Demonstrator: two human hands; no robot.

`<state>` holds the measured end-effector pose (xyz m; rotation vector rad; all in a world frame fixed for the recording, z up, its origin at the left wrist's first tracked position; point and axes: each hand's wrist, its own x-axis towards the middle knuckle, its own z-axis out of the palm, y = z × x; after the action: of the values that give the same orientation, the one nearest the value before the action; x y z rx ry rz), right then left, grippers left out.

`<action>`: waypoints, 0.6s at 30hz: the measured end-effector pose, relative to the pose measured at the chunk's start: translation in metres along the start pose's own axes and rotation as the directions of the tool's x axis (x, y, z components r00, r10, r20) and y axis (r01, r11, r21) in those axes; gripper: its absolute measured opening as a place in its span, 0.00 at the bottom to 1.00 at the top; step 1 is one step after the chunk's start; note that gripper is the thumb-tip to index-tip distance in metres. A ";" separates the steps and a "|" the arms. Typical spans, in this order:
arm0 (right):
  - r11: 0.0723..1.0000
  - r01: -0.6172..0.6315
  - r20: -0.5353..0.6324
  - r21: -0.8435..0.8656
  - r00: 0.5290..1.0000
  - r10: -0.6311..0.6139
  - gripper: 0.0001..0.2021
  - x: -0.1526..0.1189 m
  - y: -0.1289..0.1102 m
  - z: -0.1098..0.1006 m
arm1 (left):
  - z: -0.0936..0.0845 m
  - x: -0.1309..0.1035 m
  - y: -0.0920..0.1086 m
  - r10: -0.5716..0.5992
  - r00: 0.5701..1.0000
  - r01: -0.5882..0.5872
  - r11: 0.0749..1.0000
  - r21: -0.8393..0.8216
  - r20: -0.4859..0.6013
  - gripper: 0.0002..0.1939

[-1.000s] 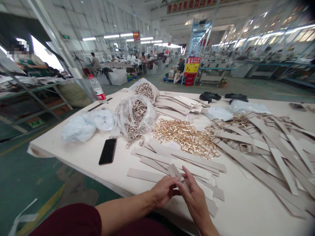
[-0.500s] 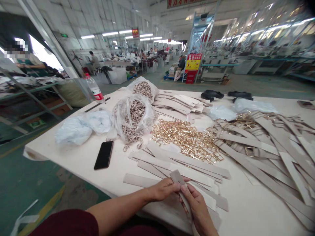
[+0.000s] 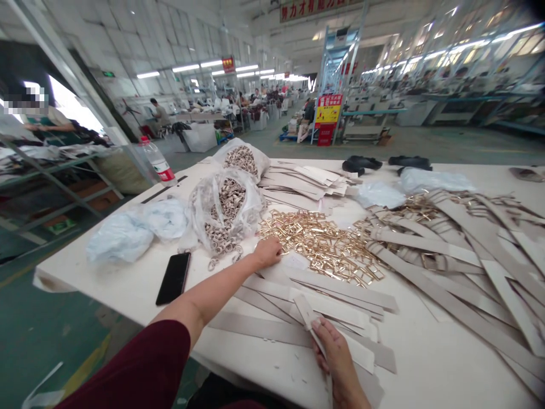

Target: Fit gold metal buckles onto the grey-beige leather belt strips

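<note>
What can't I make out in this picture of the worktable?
All in the head view:
- Whether the left hand grips anything: its own back hides the fingertips at the gold frames.
- The lower end of the pale strip in the right hand: cut off by the bottom edge.
- The red banner's full wording: cut off by the top edge.

The left sleeve (image 3: 140, 363) is deep maroon, plain and unpatterned, in a matte fabric that looks soft. It is loose and wide, and its hem curves round the arm near the elbow. Beyond that hem, the left forearm (image 3: 225, 284) and left hand (image 3: 269, 253) are bare. To the right of the left sleeve, black cloth (image 3: 217, 392) shows beside a small maroon patch (image 3: 247, 404). Farther right, the right hand (image 3: 334, 352) is bare, with slim fingers.
</note>
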<state>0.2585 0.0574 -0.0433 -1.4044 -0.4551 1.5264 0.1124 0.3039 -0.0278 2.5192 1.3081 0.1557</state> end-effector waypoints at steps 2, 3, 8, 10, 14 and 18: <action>1.000 -0.003 0.004 0.005 1.000 0.003 0.20 -0.001 -0.001 0.000 | 0.002 -0.002 0.001 0.014 1.000 -0.014 1.000 0.027 0.005 0.06; 1.000 -0.002 0.001 0.003 1.000 0.002 0.20 -0.002 -0.001 0.000 | 0.002 -0.004 0.000 0.016 1.000 -0.016 0.999 0.034 0.009 0.05; 1.000 0.018 -0.035 -0.017 0.999 -0.019 0.21 -0.004 0.002 0.001 | 0.001 -0.013 -0.010 -0.048 0.999 0.046 0.997 0.057 0.027 0.08; 0.999 0.026 -0.040 -0.025 0.999 -0.027 0.22 -0.004 0.004 0.001 | 0.000 -0.012 -0.014 -0.085 0.996 0.084 0.994 0.064 0.015 0.10; 0.999 0.049 -0.032 -0.019 0.998 -0.049 0.23 -0.005 0.008 0.002 | 0.000 0.002 -0.011 -0.159 0.987 0.157 0.985 0.077 0.028 0.08; 0.998 0.055 -0.056 -0.023 0.997 -0.056 0.22 -0.006 0.008 0.001 | -0.001 0.017 -0.002 -0.202 0.978 0.199 0.978 0.063 0.049 0.05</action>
<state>0.2537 0.0495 -0.0462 -1.4363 -0.4733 1.4374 0.1200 0.3188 -0.0286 2.4002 1.5537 0.0046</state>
